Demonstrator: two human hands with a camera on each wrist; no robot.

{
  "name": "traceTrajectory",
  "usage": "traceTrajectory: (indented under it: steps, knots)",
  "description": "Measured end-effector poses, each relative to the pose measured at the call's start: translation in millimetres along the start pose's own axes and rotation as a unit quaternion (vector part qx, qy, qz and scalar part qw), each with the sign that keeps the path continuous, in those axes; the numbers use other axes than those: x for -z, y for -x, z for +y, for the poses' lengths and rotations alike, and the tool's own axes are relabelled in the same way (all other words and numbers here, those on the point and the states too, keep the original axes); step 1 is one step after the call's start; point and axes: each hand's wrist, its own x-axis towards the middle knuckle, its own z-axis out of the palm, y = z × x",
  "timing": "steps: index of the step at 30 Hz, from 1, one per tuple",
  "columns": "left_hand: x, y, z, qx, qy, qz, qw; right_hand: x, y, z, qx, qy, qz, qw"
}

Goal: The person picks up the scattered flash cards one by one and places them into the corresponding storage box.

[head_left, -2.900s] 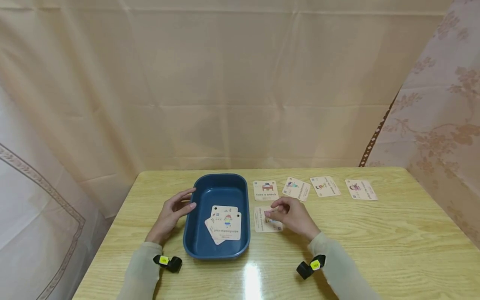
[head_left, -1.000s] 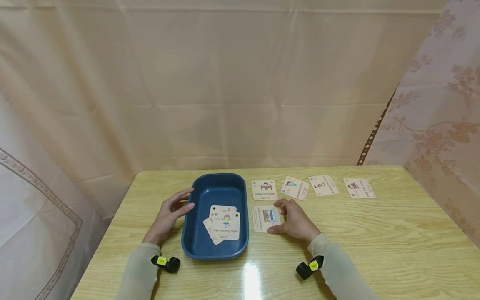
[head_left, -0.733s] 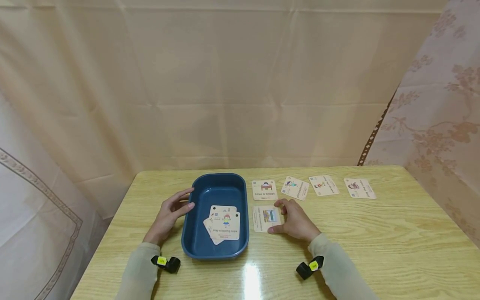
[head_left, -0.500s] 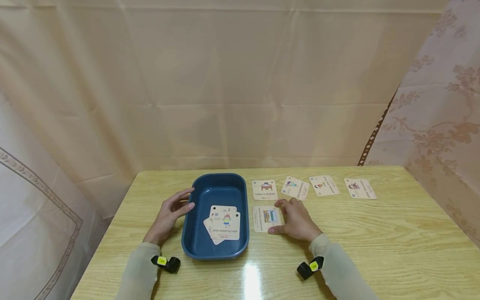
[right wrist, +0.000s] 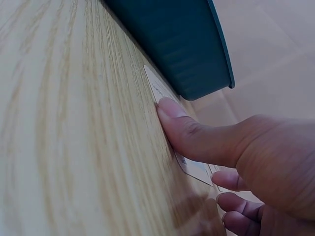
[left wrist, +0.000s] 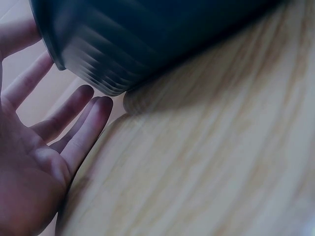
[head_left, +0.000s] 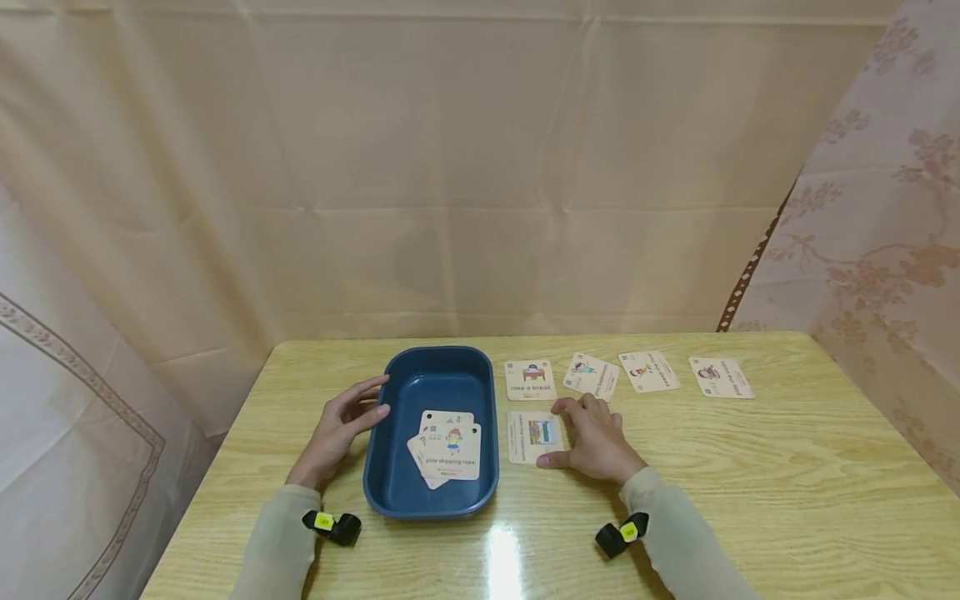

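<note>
My left hand [head_left: 339,427] rests its thumb and index finger against the left rim of a blue plastic tray [head_left: 431,504]; the other fingers lie outside it, loosely extended. Inside the tray is a small overlapping pile of picture cards [head_left: 453,454], with "play skipping rope" on top. Right of the tray, my right hand [head_left: 596,442] holds a "clean the classroom" flash card [head_left: 521,437] flat on the table, thumb at its near edge and index finger at its far edge. In the right wrist view the thumb [right wrist: 197,135] overlaps the card's edge.
Along the back of the wooden table [head_left: 750,483] lie a "take a break" card [head_left: 529,381], a tilted badminton card [head_left: 592,375], a third card [head_left: 648,372] and, farther right, a fourth card [head_left: 722,378]. A beige curtain [head_left: 480,167] hangs behind.
My right thumb and index finger, earlier together over the card's middle, have spread to its near and far edges. In the last second both hands stay almost still, and so does the tray.
</note>
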Motion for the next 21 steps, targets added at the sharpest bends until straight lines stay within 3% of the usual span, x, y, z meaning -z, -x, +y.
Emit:
traceTrajectory:
  steps: [21]
  knots:
    - [-0.1,-0.4,-0.3,-0.003,0.001,0.0,1.0,-2.4,-5.2,5.9,-0.032,-0.024,-0.01,0.999]
